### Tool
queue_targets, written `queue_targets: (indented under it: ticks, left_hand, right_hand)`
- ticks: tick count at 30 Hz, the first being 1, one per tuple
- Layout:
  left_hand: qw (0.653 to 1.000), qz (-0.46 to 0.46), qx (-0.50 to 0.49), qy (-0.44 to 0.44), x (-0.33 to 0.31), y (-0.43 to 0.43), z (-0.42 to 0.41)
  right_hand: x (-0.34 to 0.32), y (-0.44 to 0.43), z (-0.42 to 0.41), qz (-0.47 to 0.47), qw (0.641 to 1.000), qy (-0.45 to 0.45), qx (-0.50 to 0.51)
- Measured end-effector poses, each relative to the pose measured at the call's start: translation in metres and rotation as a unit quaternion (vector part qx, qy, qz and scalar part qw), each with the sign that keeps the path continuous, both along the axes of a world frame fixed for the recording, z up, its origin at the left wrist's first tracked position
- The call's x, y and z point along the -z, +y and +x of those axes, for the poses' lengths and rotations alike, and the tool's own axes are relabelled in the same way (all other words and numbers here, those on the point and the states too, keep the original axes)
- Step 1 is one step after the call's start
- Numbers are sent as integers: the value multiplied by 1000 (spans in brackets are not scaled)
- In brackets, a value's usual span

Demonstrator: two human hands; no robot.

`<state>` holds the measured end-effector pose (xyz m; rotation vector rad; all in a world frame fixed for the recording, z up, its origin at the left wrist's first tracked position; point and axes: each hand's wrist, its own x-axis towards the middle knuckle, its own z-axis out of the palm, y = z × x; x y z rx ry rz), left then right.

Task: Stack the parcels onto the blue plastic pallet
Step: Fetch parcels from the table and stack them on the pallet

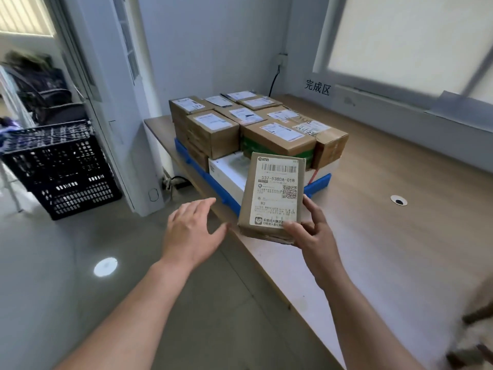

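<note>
My right hand (309,231) grips the near end of a small brown parcel (272,193) with a white shipping label, held tilted above the table's front edge. My left hand (190,231) hovers spread and empty just left of the parcel, not touching it. Behind the parcel lies the blue plastic pallet (202,172) on the wooden table (386,236). Several brown cardboard parcels (213,132) are stacked on it, over a flat white box (226,169) and a green-wrapped parcel (248,148).
A black plastic crate (66,169) stands on the floor at the left, next to a white door frame (112,102). A cable hole (398,201) sits in the table to the right. A window fills the upper right; a blurred object lies at the bottom right.
</note>
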<state>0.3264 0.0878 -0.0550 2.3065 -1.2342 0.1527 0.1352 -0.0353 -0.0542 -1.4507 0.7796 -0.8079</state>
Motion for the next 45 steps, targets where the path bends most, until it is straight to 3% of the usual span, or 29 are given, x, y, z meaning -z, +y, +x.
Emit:
queue_targets:
  ticks: [17,28,34,41,45]
  left_hand:
    - [994,77,56,-49,-2,-81,139]
    - [985,50,160,-46,-12,-149,232]
    - [958,37,281,-43,-30,-190,283]
    - [891,100,436,-74,-32,-232,314]
    - [866,135,473,-95,-29,-242,323]
  right_hand:
    - [18,-71,145,53,997,5,49]
    - [20,-84,207,72,986,16,148]
    - [27,-82,250,79,970,35,225]
    - [29,-85,288,83,951,49,293]
    - [26,-88,305,81,937,68,333]
